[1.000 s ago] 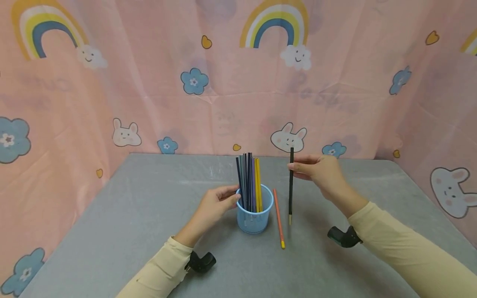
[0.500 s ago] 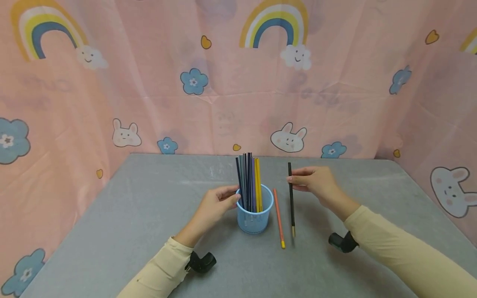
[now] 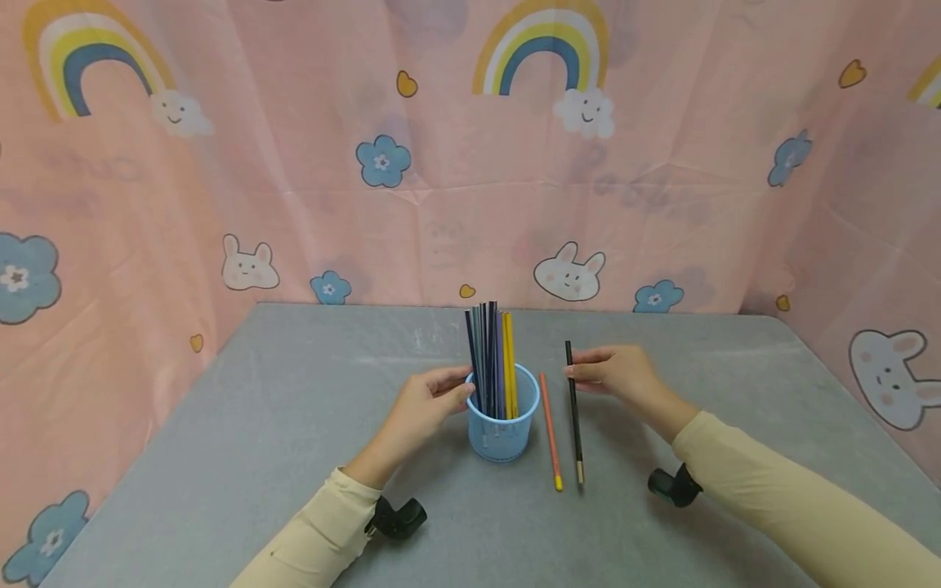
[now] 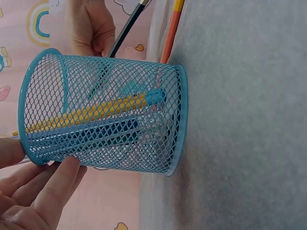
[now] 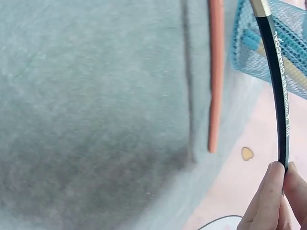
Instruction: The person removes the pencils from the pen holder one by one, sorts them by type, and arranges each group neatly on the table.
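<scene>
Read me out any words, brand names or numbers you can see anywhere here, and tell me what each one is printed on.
"CHARCOAL": white capitals along the black pencil that the right hand pinches, seen in the right wrist view.
Smaller white print further along the same pencil, toward the fingers: too small and blurred to read.
Orange pencil, blue mesh cup and pink backdrop: no lettering visible, only pictures of rainbows, rabbits and flowers.

Sleeves: long, pale cream fabric sleeves (image 3: 794, 498) covering both forearms to the wrists.
Wrist devices: small black rounded cameras (image 3: 397, 517) strapped beneath each wrist.
Hands: bare, no gloves, no rings visible.
</scene>
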### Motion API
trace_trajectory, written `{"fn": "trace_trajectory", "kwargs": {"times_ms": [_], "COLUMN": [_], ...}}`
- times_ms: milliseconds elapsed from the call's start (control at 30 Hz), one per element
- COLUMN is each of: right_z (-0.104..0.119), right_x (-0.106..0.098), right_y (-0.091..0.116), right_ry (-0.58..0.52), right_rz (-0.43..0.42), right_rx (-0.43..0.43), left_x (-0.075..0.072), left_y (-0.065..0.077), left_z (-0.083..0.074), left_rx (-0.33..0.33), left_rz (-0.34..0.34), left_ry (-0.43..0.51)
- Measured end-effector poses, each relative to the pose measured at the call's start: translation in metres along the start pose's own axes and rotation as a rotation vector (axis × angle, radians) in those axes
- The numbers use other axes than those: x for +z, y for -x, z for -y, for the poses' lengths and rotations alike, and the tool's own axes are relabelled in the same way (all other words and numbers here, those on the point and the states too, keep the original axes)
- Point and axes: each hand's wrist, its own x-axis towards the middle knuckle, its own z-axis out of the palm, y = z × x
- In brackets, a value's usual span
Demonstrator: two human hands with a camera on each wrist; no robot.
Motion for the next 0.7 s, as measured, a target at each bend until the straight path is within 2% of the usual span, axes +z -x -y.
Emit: {"fn": "trace_trajectory", "kwargs": {"times_ms": [300, 700], "right_z": [-0.015, -0.020], "right_x": [0.007, 0.014], "right_y": [-0.008, -0.013], "right_ry": [0.009, 0.044], "right_rz": [0.010, 0.031], "right_rx": [0.031, 0.087], "left_x": [0.000, 0.000], "left_y": [0.000, 0.001], "left_z": [0.000, -0.001], "left_rx": [-0.002, -0.009], "left_rz": [-0.003, -0.004], "left_ry": [0.004, 0.005]}}
